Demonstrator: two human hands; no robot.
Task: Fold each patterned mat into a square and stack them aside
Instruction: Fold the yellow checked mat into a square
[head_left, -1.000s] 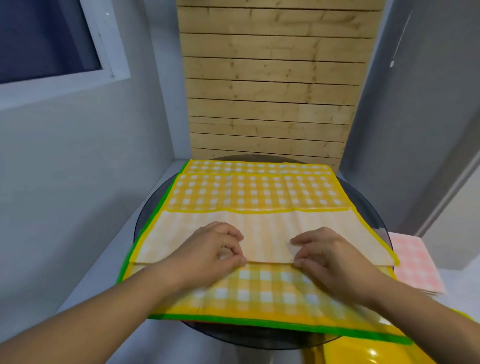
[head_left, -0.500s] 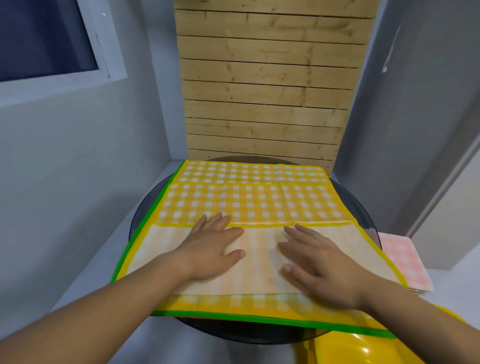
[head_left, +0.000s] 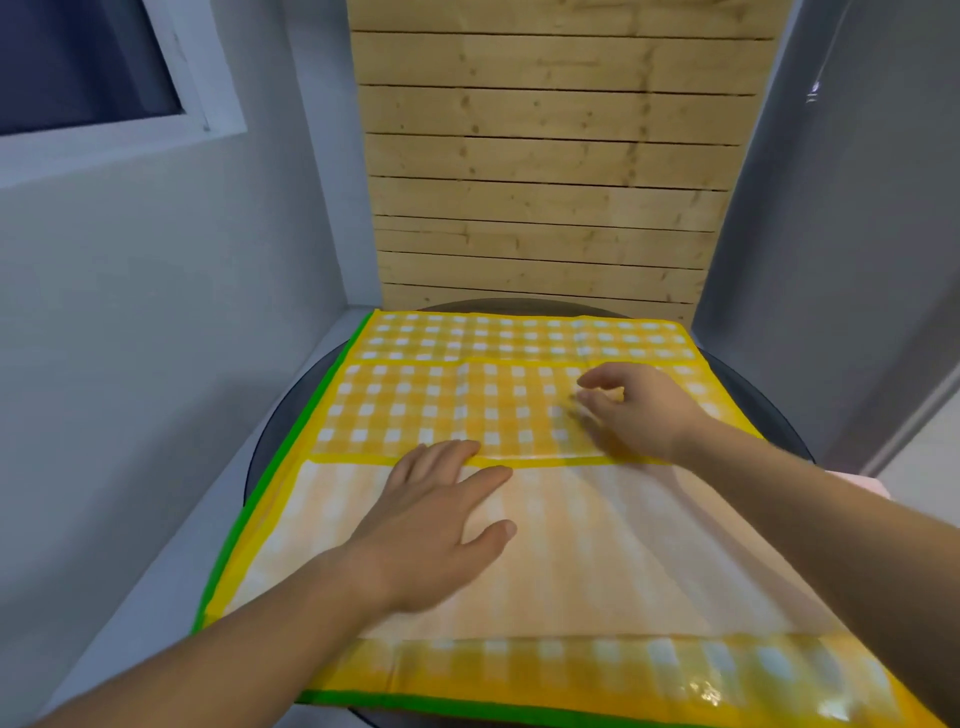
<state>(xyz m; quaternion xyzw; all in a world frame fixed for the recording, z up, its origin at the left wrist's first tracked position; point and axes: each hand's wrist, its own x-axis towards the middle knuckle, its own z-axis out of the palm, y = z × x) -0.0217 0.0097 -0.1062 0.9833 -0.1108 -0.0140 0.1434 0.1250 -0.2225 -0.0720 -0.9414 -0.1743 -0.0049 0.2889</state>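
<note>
From my remote seat I saw the yellow checked mat spread over the round dark table, its green edge running down the left side and along the near side. The mat's pale underside flap lay folded over its near half. The left hand lay flat and open on that flap, gripping nothing. The right hand hovered blurred over the checks farther back, fingers loosely curled and apparently empty.
</note>
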